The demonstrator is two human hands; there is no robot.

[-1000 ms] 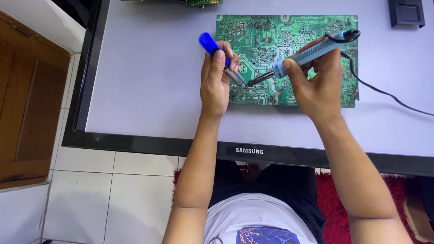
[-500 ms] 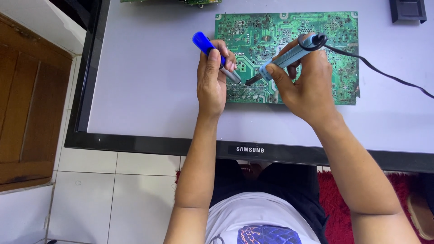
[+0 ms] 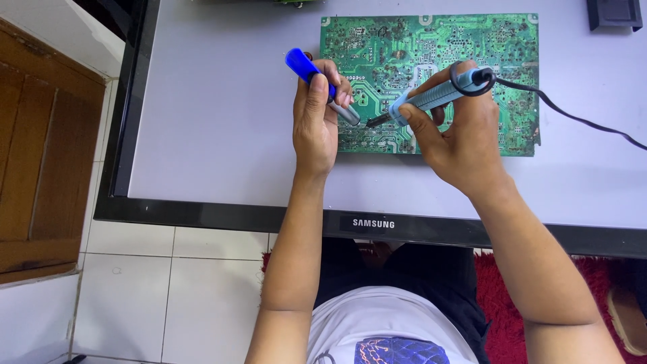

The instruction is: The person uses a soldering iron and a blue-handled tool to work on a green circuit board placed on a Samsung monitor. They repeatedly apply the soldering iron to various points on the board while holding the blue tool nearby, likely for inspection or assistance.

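1. Head view, step in hand: desoldering work on the green printed circuit board point(image 3: 465, 74), which lies flat on the pale grey back panel of a black-framed flat screen serving as the surface point(image 3: 222, 121). The board sits toward the far right part of that surface, its near edge just beyond both hands.

2. Left hand point(image 3: 315, 121): fingers clenched around a blue-handled desoldering pump with a grey metal barrel point(image 3: 317, 81), held tilted, blue end up and away, nozzle pointing down at the board's near left area.

3. Right hand point(image 3: 458, 135): fingers grasping a light blue soldering iron with a dark tip point(image 3: 424, 98) like a pen. Its black cable point(image 3: 573, 118) trails off to the right across the surface. The tip rests at or just above the board, close beside the pump's nozzle; whether it touches a joint cannot be told.

4. Next move, as a judgement: it calls for steady heat on one joint while the nozzle stays just beside the tip, and care not to bridge neighbouring pads.

5. Against the earlier frames: both tools sit at much the same spot on the board; the iron has dropped to a slightly flatter angle, and the board's place on the surface is unchanged.

6. A dark rectangular object point(image 3: 613, 13) lies at the far right corner, well apart.
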